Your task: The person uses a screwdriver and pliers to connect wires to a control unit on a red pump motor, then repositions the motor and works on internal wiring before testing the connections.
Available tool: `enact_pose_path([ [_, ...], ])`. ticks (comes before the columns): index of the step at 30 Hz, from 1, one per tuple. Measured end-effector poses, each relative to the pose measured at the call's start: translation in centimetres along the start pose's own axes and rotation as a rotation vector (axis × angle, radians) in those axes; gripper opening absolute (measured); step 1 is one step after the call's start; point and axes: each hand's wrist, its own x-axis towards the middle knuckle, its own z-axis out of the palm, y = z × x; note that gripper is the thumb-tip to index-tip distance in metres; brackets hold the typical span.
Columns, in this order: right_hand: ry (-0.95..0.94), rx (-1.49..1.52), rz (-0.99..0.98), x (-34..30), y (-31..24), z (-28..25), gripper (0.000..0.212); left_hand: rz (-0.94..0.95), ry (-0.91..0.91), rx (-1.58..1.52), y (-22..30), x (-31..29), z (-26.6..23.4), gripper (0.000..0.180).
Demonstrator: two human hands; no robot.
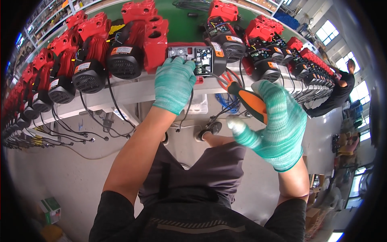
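In front of me a red motor unit point(187, 44) lies with its wiring box open, a circuit board point(204, 60) showing inside. My left hand point(174, 84), in a green knitted glove, is closed over the box's near edge; its fingertips are partly hidden. My right hand point(282, 121), gloved the same way, has its fingers around an orange-and-black screwdriver point(249, 101), the thumb standing off to the side. The screwdriver's thin shaft points left into the box and reaches the board area; its exact tip contact is unclear. Red wires point(229, 78) loop beside the shaft.
Similar red motors with black fan covers point(125, 60) line the bench point(133, 94) on both sides, their black cables point(115, 101) hanging off the front edge. A blue cable coil point(227, 103) is below. Another person point(342, 90) stands at the far right.
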Motion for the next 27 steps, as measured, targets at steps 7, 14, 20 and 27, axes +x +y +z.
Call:
enact_pose_path([
  [7,0.010,-0.055,-0.046,0.2,0.9,0.3,0.036,0.013,-0.019,0.044,0.1,0.1,-0.3,0.015],
  [14,0.053,0.029,-0.013,0.0,0.3,0.4,0.042,0.004,-0.049,0.092,0.5,0.3,-0.5,0.018],
  [20,0.029,0.044,0.014,-0.1,0.5,0.2,0.043,0.006,-0.077,0.086,0.4,0.5,-0.9,0.018],
  [27,0.064,0.051,-0.014,-0.4,1.0,0.6,0.043,0.005,-0.060,0.014,0.0,0.2,-0.8,0.023],
])
